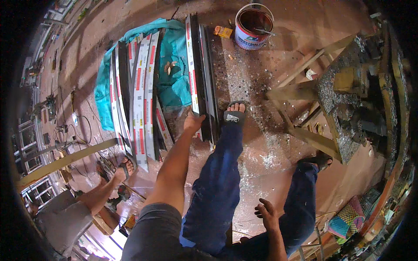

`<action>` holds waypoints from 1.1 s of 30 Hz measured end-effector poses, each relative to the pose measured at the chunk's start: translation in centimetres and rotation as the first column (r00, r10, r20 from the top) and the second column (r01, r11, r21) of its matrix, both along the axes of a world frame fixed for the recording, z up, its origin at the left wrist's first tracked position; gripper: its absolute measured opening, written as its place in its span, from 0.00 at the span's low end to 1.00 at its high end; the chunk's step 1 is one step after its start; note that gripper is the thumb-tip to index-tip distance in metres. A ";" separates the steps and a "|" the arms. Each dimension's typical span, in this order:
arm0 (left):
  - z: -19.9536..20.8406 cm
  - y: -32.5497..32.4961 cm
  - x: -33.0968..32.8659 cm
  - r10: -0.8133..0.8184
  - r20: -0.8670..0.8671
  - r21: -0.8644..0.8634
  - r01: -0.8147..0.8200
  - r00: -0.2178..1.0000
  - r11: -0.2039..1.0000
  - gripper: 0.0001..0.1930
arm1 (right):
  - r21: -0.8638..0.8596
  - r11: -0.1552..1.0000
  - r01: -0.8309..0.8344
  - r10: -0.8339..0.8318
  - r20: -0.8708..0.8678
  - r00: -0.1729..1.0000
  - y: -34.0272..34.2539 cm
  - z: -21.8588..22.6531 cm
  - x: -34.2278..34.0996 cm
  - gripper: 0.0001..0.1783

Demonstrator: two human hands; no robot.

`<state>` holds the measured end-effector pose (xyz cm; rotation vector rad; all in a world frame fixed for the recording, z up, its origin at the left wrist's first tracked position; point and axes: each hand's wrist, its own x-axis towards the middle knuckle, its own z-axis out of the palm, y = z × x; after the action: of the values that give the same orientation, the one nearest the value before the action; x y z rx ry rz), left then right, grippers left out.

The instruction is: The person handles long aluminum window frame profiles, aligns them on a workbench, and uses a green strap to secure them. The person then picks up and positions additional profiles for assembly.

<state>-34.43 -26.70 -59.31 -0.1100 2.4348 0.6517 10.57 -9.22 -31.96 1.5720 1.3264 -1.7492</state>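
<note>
My left arm [173,169] reaches forward, and my left hand [194,121] is closed round the near end of a long dark profile strip [191,65] faced with white and red film. Another dark strip [207,82] lies along its right side. Left of that hand, several similar white-and-red strips [138,95] rest on a teal sheet [173,89], some of them crossing. My right hand [266,213] hangs near my right knee, its fingers apart and slightly curled, holding nothing. My left foot [235,112], in a dark sandal, stands just right of the dark strips.
An open bucket [250,37] with dark contents and a stick stands at the far side, beside a small orange box [223,31]. Wooden frames [305,93] and scrap fill the right. At left are another person's legs [98,200], a wooden beam [65,163] and loose cables [82,126].
</note>
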 end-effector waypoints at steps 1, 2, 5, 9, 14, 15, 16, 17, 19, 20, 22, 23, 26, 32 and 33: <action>0.8 -1.0 -0.5 -0.065 -0.059 0.037 0.067 0.996 0.997 0.34 | -0.006 1.000 0.005 -0.005 -0.021 1.000 0.0 0.2 -0.1 0.28; 2.0 -2.5 -0.9 0.025 0.075 0.249 -0.043 0.997 0.968 0.30 | -0.011 1.000 0.003 -0.004 -0.045 0.999 0.0 0.4 0.0 0.28; 7.6 -7.0 -1.8 0.126 0.405 0.586 -0.362 0.906 0.725 0.21 | 0.005 1.000 -0.019 0.019 -0.082 0.996 0.0 -0.2 0.8 0.27; 24.0 -7.9 -1.9 0.138 0.665 0.541 -0.601 0.734 0.589 0.18 | 0.039 0.999 0.013 -0.008 -0.111 0.994 -0.3 0.0 1.6 0.28; 43.7 -12.7 4.7 0.096 0.863 0.449 -0.841 0.495 0.302 0.28 | 0.119 0.993 -0.004 0.025 -0.177 0.984 -0.6 1.1 2.4 0.27; 46.0 -14.0 6.6 0.059 0.897 0.417 -0.883 0.438 0.214 0.30 | 0.127 0.992 0.003 0.021 -0.187 0.982 -0.8 1.2 2.7 0.27; 47.9 -15.1 8.5 0.007 0.926 0.374 -0.918 0.379 0.134 0.31 | 0.137 0.990 0.018 0.009 -0.195 0.981 -1.0 1.1 3.0 0.27; 49.5 -16.1 10.5 -0.077 0.944 0.328 -0.940 0.322 0.098 0.33 | 0.146 0.989 0.036 -0.006 -0.201 0.980 -1.2 1.0 3.5 0.27; 51.7 -18.2 14.5 -0.199 0.952 0.246 -0.968 0.232 0.049 0.37 | 0.129 0.989 0.068 -0.031 -0.270 0.962 -1.7 0.7 4.6 0.27; 52.4 -18.8 16.0 -0.239 0.952 0.208 -0.977 0.193 0.040 0.38 | 0.117 0.989 0.087 -0.047 -0.303 0.952 -1.9 0.7 5.4 0.28; 54.6 -19.1 17.7 -0.210 0.953 0.231 -0.972 0.216 0.045 0.34 | 0.081 0.984 0.158 -0.116 -0.382 0.917 -2.7 3.8 5.7 0.28; 55.7 -19.1 18.3 -0.220 0.950 0.241 -0.969 0.223 0.056 0.33 | 0.057 0.977 0.203 -0.162 -0.413 0.896 -3.3 6.1 5.4 0.29; 59.6 -15.9 21.9 -0.272 0.887 0.403 -0.913 0.373 0.064 0.27 | 0.034 0.984 0.172 -0.122 -0.573 0.810 -5.0 14.8 3.8 0.34; 53.2 -6.1 34.3 -0.066 0.633 0.742 -0.580 0.772 0.336 0.20 | -0.284 0.942 -0.179 -0.126 -0.794 0.595 -6.6 27.8 3.9 0.45; 55.3 -4.0 36.8 -0.138 0.593 0.783 -0.529 0.793 0.329 0.21 | -0.202 0.960 -0.193 -0.053 -0.809 0.586 -6.0 28.4 5.0 0.47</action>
<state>2.36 -30.74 -4.06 -0.1220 1.1260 1.7772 15.60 -15.25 -3.59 0.4932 1.3723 -2.6066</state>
